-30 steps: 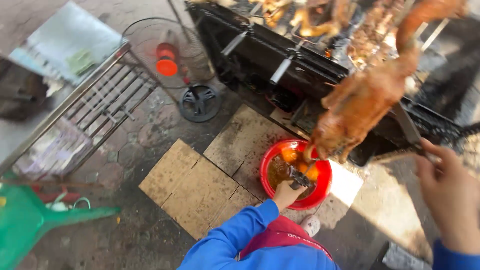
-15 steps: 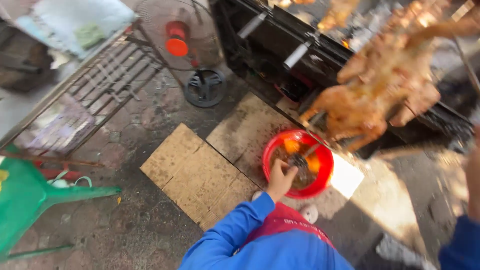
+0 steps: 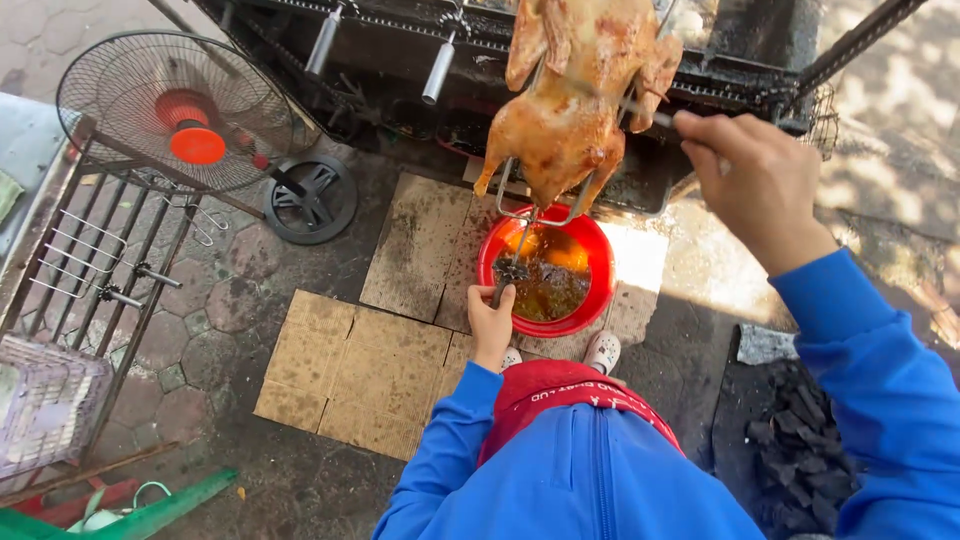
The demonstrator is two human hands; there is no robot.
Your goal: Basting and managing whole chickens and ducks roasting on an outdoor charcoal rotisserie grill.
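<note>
A: Right hand [image 3: 752, 180]?
B: Clenched on the metal spit [image 3: 640, 108] at 1 o'clock, roast chicken [image 3: 570, 110] skewered on it, hanging directly over the red basin [image 3: 596, 250].
A: Left hand [image 3: 491, 318]?
B: Closed around a brush handle [image 3: 512, 262] at the basin's 8 o'clock rim, bristles in the brown sauce.
A: Surroundings?
B: Cardboard sheets [image 3: 355, 365] under the basin, fan [image 3: 190, 115] at 10 o'clock, charcoal [image 3: 800, 460] at 4.

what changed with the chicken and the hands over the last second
The right hand has swung the roast chicken on its spit from the far right to hang upright right over the red bowl of sauce. The camera view also shifted, so the fan now shows whole. The left hand stayed at the bowl's near rim, holding the brush in the sauce; the bowl still sits on the cardboard.
</note>
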